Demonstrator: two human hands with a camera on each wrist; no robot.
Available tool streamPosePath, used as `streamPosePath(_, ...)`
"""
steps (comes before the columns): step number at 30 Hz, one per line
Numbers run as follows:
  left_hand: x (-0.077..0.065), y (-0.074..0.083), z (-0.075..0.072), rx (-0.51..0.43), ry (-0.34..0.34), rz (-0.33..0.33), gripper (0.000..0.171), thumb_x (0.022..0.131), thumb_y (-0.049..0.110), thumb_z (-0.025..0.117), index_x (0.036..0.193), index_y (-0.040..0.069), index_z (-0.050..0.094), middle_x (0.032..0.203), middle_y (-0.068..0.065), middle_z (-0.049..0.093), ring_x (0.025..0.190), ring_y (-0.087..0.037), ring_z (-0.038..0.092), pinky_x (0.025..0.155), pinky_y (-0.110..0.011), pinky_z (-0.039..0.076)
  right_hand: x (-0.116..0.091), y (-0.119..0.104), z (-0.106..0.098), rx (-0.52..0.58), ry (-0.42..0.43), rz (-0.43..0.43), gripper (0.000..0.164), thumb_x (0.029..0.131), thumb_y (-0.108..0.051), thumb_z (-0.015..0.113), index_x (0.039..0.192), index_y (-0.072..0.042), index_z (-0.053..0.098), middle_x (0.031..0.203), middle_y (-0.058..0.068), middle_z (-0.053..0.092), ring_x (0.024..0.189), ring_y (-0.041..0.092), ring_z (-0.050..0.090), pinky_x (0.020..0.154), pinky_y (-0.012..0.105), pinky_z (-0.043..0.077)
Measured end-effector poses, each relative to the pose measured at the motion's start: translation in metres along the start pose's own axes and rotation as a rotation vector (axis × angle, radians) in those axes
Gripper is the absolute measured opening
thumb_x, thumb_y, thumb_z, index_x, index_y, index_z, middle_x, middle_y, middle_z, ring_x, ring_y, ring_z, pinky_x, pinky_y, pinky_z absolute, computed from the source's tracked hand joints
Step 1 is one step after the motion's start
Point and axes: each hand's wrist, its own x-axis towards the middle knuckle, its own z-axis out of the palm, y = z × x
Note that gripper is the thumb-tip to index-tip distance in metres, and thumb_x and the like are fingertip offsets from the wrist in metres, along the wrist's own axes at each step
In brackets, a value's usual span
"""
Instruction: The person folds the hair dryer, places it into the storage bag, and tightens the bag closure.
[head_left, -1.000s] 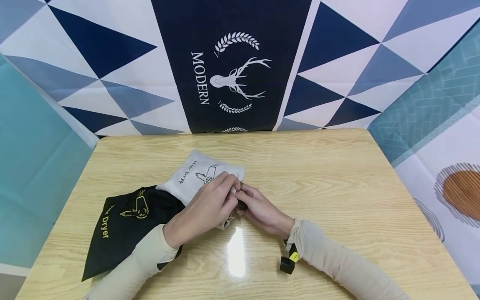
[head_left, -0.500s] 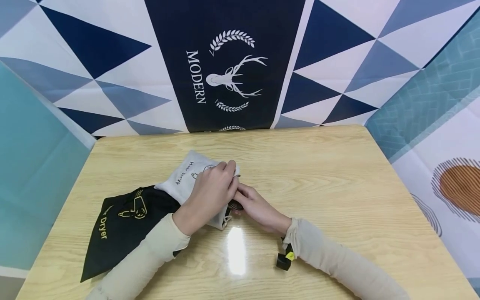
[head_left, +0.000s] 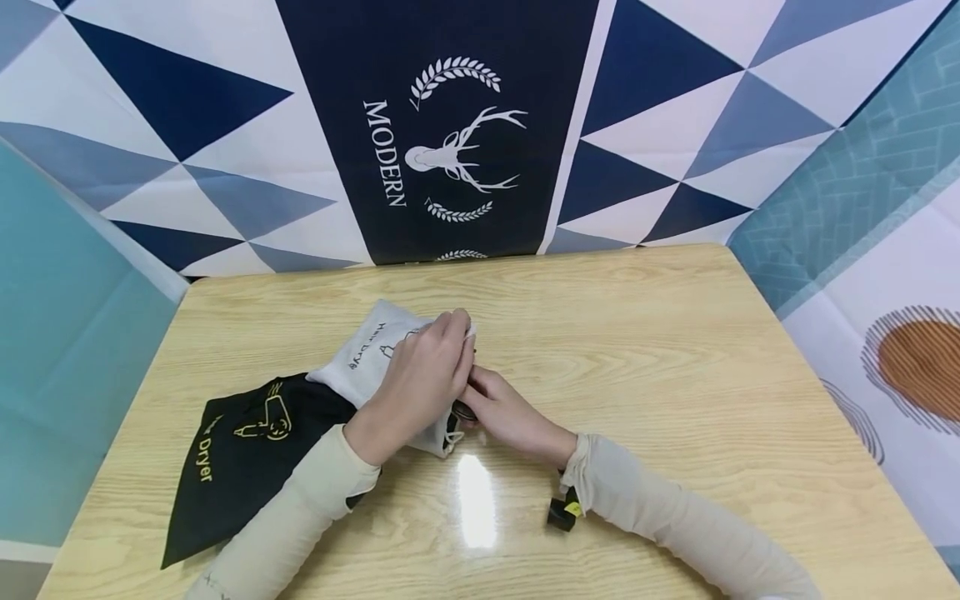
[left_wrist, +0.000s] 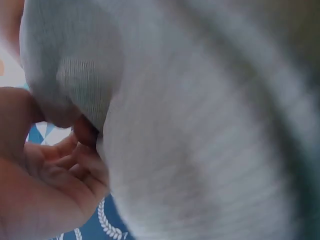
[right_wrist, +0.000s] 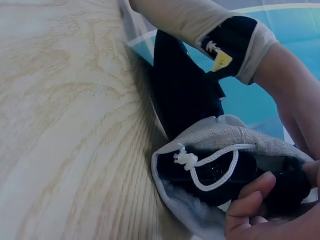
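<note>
A light grey drawstring bag [head_left: 360, 354], printed with a hair dryer outline and lettering, lies with its mouth towards my right hand. My left hand [head_left: 420, 375] grips the rim of its mouth at the far side. My right hand [head_left: 513, 421] holds a black, rounded object [head_left: 464, 411] at the mouth. In the right wrist view, black rounded parts [right_wrist: 235, 172] sit inside the mouth, and a knotted white cord [right_wrist: 187, 159] hangs across it. The object's kind is not clear, as the bag and fingers cover much of it.
A black bag [head_left: 247, 467] with a yellow hair dryer print lies flat at the left, partly under the grey bag and behind the left arm. The wooden table [head_left: 637, 350] extends to the right, with a patterned backdrop [head_left: 465, 133] behind.
My left hand has moved up and slightly left along the bag's mouth. My right hand has shifted slightly left with the black object, closer to the bag. The view has tilted a little.
</note>
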Motion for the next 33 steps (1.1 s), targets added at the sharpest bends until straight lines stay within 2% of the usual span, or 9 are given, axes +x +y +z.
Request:
streamPosePath(4, 0.005, -0.006, -0.006, 0.016, -0.036, 0.006, 0.017, 0.082, 0.0, 0.062, 0.099, 0.001, 0.061, 0.076, -0.005, 0.055, 0.063, -0.02, 0.053, 0.059, -0.036, 0.045, 0.0, -0.001, 0.003, -0.047, -0.007, -0.029, 0.03, 0.108, -0.022, 0.04, 0.129, -0.007, 0.055, 0.082, 0.001, 0.052, 0.069, 0.012, 0.051, 0.063, 0.029, 0.047)
streamPosePath(8, 0.013, -0.011, -0.008, 0.07, -0.072, -0.01, 0.01, 0.078, -0.003, 0.066, 0.081, 0.005, 0.061, 0.069, -0.004, 0.05, 0.058, -0.02, 0.048, 0.055, -0.034, 0.039, -0.001, -0.001, 0.004, -0.092, 0.006, -0.056, 0.029, 0.108, -0.022, 0.04, 0.129, -0.012, 0.056, 0.083, 0.003, 0.053, 0.07, 0.013, 0.052, 0.065, 0.027, 0.047)
streamPosePath(11, 0.018, -0.013, -0.006, 0.098, -0.084, -0.016, 0.016, 0.081, -0.001, 0.066, 0.072, 0.009, 0.057, 0.066, -0.002, 0.048, 0.055, -0.018, 0.045, 0.053, -0.033, 0.036, -0.001, -0.001, 0.004, -0.131, 0.021, -0.06, 0.034, 0.108, -0.025, 0.041, 0.138, -0.016, 0.054, 0.108, 0.004, 0.062, 0.091, 0.013, 0.058, 0.081, 0.028, 0.05)
streamPosePath(13, 0.02, -0.014, -0.004, 0.099, -0.082, -0.022, 0.018, 0.083, 0.001, 0.066, 0.071, 0.01, 0.056, 0.064, -0.001, 0.048, 0.053, -0.017, 0.045, 0.052, -0.033, 0.036, -0.002, -0.003, 0.004, -0.145, 0.014, -0.051, 0.039, 0.108, -0.027, 0.041, 0.145, -0.016, 0.049, 0.128, 0.003, 0.059, 0.108, 0.013, 0.057, 0.093, 0.031, 0.048)
streamPosePath(15, 0.021, -0.015, -0.002, 0.085, -0.078, -0.028, 0.019, 0.086, 0.003, 0.065, 0.071, 0.011, 0.056, 0.064, -0.001, 0.048, 0.053, -0.017, 0.046, 0.051, -0.033, 0.037, -0.002, -0.004, 0.003, -0.172, 0.007, -0.048, 0.041, 0.108, -0.028, 0.041, 0.147, -0.016, 0.047, 0.139, 0.002, 0.055, 0.118, 0.013, 0.054, 0.1, 0.033, 0.045)
streamPosePath(21, 0.02, -0.017, 0.003, -0.006, -0.062, -0.042, 0.017, 0.093, 0.009, 0.059, 0.076, 0.012, 0.059, 0.067, 0.0, 0.05, 0.055, -0.015, 0.048, 0.052, -0.034, 0.042, 0.002, -0.008, 0.0, -0.209, 0.003, -0.039, 0.036, 0.108, -0.028, 0.04, 0.138, -0.015, 0.053, 0.127, 0.003, 0.059, 0.109, 0.014, 0.055, 0.093, 0.037, 0.047)
streamPosePath(26, 0.019, -0.017, 0.004, -0.025, -0.071, -0.055, 0.014, 0.097, 0.016, 0.058, 0.084, 0.011, 0.062, 0.072, -0.001, 0.051, 0.059, -0.016, 0.05, 0.053, -0.034, 0.043, 0.004, -0.013, 0.0, -0.239, -0.009, -0.032, 0.038, 0.109, -0.029, 0.038, 0.143, -0.018, 0.049, 0.127, 0.001, 0.057, 0.105, 0.013, 0.055, 0.089, 0.034, 0.049)
streamPosePath(30, 0.023, -0.015, 0.004, -0.023, -0.137, -0.062, 0.023, 0.097, 0.026, 0.061, 0.078, 0.014, 0.055, 0.067, 0.001, 0.048, 0.056, -0.015, 0.049, 0.048, -0.034, 0.041, 0.008, -0.018, 0.001, -0.387, -0.005, -0.102, 0.03, 0.108, -0.025, 0.039, 0.129, -0.015, 0.058, 0.109, -0.002, 0.06, 0.095, 0.01, 0.054, 0.083, 0.029, 0.045)
streamPosePath(33, 0.025, -0.014, 0.002, -0.044, -0.18, -0.047, 0.028, 0.098, 0.029, 0.062, 0.076, 0.016, 0.051, 0.066, 0.001, 0.047, 0.056, -0.014, 0.048, 0.048, -0.033, 0.04, 0.01, -0.019, 0.002, -0.431, -0.02, -0.132, 0.023, 0.107, -0.022, 0.039, 0.113, -0.013, 0.06, 0.088, -0.001, 0.055, 0.076, 0.011, 0.052, 0.073, 0.029, 0.045)
